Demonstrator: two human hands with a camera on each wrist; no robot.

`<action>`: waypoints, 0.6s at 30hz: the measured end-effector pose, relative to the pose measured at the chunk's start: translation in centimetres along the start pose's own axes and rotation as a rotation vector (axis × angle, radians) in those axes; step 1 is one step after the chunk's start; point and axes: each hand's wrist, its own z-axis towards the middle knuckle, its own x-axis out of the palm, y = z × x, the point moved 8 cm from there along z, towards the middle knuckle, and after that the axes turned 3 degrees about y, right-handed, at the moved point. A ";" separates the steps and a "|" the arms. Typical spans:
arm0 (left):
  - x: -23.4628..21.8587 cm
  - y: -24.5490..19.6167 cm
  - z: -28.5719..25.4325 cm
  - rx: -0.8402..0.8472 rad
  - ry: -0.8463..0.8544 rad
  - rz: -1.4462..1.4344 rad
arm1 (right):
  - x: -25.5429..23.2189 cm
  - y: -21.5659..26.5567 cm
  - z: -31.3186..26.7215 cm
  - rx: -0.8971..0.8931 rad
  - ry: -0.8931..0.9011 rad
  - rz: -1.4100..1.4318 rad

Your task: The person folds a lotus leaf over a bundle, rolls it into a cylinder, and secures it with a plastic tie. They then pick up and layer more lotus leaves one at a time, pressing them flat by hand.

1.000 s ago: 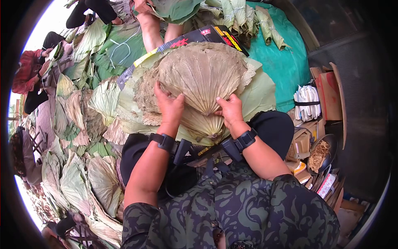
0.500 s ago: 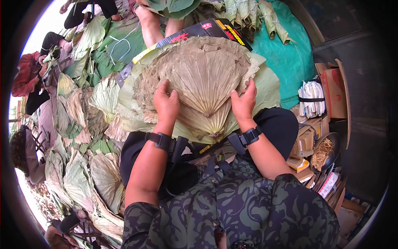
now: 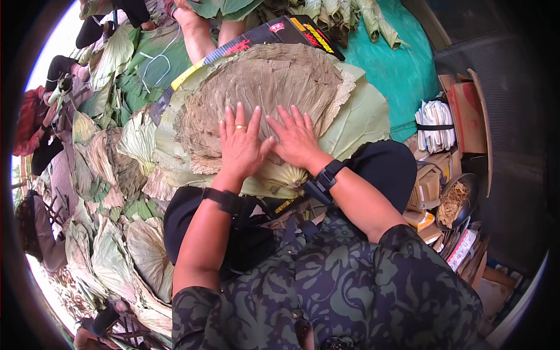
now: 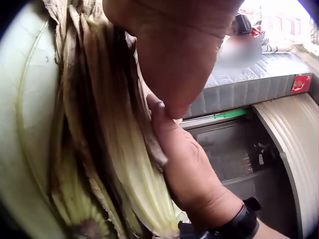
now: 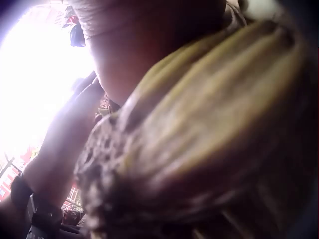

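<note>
A stack of dried, folded lotus leaves [image 3: 262, 81] lies across the person's lap, brown on top. Wider pale green leaves [image 3: 370, 114] stick out from beneath it. My left hand [image 3: 241, 146] rests on the brown leaf with fingers straight and spread. Beside it, my right hand [image 3: 294, 139] presses on the same leaf, fingers extended and thumb close to the left thumb. The gathered leaf base [image 3: 289, 175] shows below the hands, toward the body. In the left wrist view, the folded leaf layers [image 4: 117, 124] appear edge-on; the right wrist view shows the ribbed leaf base [image 5: 189, 109] up close.
A black printed sheet [image 3: 256, 42] lies under the stack. More leaves [image 3: 143, 245] spread over the left side, where other people sit. At the right are a green cloth [image 3: 396, 76], a strapped bundle [image 3: 434, 125], cardboard boxes [image 3: 466, 116] and a pan [image 3: 466, 186].
Both hands held the lower sides of the folded brown leaf, then the right moved outward with fingers raised. Now both have come together and lie flat on the leaf's middle.
</note>
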 end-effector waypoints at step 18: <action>3.4 1.5 -0.1 -0.037 0.221 0.120 | -2.2 -2.8 10.8 -0.092 0.119 -0.091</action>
